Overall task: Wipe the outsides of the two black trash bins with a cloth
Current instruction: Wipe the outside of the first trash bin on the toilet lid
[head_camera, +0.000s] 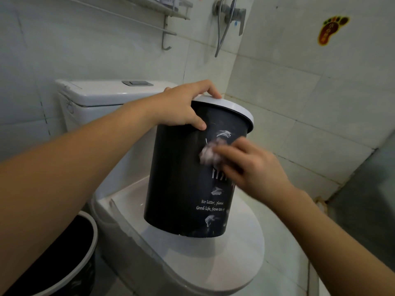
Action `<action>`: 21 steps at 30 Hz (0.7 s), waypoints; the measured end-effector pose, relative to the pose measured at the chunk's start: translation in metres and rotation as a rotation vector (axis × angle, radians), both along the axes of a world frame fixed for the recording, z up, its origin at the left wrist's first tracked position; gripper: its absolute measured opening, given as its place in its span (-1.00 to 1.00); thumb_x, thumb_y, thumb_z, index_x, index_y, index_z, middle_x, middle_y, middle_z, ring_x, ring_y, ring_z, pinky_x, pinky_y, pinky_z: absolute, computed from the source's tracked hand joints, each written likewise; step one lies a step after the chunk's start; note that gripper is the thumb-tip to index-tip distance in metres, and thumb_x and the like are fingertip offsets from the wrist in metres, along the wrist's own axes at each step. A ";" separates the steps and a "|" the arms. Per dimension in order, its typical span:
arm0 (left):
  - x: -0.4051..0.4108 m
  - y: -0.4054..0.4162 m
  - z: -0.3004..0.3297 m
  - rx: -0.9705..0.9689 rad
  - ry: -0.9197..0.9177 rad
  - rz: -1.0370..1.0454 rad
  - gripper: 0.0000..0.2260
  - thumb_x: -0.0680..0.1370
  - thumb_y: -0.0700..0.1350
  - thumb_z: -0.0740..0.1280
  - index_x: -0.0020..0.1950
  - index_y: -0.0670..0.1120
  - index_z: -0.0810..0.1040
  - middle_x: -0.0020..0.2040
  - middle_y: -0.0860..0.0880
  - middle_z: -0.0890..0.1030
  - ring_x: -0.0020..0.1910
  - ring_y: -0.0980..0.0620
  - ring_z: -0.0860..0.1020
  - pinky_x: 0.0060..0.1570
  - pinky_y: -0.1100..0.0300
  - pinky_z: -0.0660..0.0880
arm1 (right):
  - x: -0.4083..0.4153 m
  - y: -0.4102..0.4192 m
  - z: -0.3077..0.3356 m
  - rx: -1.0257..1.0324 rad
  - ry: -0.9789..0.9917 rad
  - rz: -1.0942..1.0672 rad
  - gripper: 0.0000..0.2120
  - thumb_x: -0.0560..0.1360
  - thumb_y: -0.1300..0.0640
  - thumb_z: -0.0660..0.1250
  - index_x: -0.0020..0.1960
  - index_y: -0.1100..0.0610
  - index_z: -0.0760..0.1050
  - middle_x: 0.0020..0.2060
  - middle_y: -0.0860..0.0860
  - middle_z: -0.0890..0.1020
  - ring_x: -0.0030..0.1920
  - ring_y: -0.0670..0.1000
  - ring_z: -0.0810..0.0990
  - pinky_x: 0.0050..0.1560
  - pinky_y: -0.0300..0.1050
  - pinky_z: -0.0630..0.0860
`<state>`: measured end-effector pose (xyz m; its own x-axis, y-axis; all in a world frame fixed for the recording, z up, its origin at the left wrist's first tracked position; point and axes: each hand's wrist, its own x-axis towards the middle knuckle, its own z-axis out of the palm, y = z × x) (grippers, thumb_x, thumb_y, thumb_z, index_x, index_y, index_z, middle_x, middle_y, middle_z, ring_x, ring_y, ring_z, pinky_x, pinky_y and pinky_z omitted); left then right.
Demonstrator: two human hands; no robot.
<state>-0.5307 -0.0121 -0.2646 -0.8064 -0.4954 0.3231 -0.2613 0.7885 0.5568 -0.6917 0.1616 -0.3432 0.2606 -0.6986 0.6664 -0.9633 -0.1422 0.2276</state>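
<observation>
Bin (183, 178) sits on the closed toilet lid (213, 259), tipped back a bit so its base edge rests near the middle of the lid. It's black with a white rim ring (235, 107) on top and white print on the side, including "No litter, please" and "Good life, from..." (the rest curves out of sight).

Left hand (183, 105) grabs the bin at the top edge: fingers curl over the white ring, thumb presses flat on the black wall just under it. So it's properly clamped on, steadying the thing.

Right hand (245, 165) is against the side of the bin around mid height, pretty motion-blurred. It's got a small scrunched pale cloth (208, 153) pinched at the fingertips, pressed onto the black wall right over the white print. Fingers look bent around the wad, though the blur makes the exact hold hard to call.

Second bin (64, 257) is down on the floor at bottom left, just beside the toilet, mostly hidden behind the left forearm. Same look: black, white ring on top, nobody touching it.

Behind all that: toilet tank (102, 97) with a flush button, tiled walls, a metal shelf up top, a shower valve (233, 13) with its hose, and a footprint sticker (331, 28) on the right wall.
</observation>
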 end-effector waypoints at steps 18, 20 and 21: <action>0.000 0.012 0.007 -0.043 -0.056 -0.031 -0.45 0.45 -0.23 0.46 0.30 0.25 0.42 0.00 0.28 0.50 0.09 0.05 0.49 0.34 -0.09 0.34 | -0.005 -0.016 0.024 -0.145 -0.116 -0.111 -0.70 0.52 0.04 0.29 0.21 0.05 0.61 -0.12 0.09 0.56 -0.28 0.21 0.56 -0.37 0.00 0.53; 0.000 0.012 0.008 -0.045 -0.070 -0.040 -0.44 0.46 -0.24 0.45 0.31 0.24 0.41 0.01 0.30 0.48 0.11 0.06 0.48 0.35 -0.09 0.32 | -0.002 -0.024 0.032 -0.192 -0.174 -0.154 -0.70 0.52 0.02 0.29 0.20 0.05 0.62 -0.14 0.09 0.56 -0.28 0.22 0.55 -0.36 0.02 0.53; 0.000 0.011 0.008 -0.043 -0.076 -0.041 -0.44 0.46 -0.24 0.45 0.32 0.24 0.41 0.01 0.29 0.48 0.11 0.06 0.47 0.36 -0.10 0.32 | 0.002 -0.027 0.033 -0.199 -0.178 -0.157 -0.69 0.52 0.01 0.28 0.20 0.05 0.62 -0.14 0.09 0.56 -0.28 0.22 0.55 -0.36 0.01 0.52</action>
<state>-0.5302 -0.0010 -0.2567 -0.8487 -0.4482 0.2809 -0.2682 0.8224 0.5017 -0.6902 0.1347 -0.3106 0.0262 -0.5727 0.8194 -0.9972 0.0423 0.0615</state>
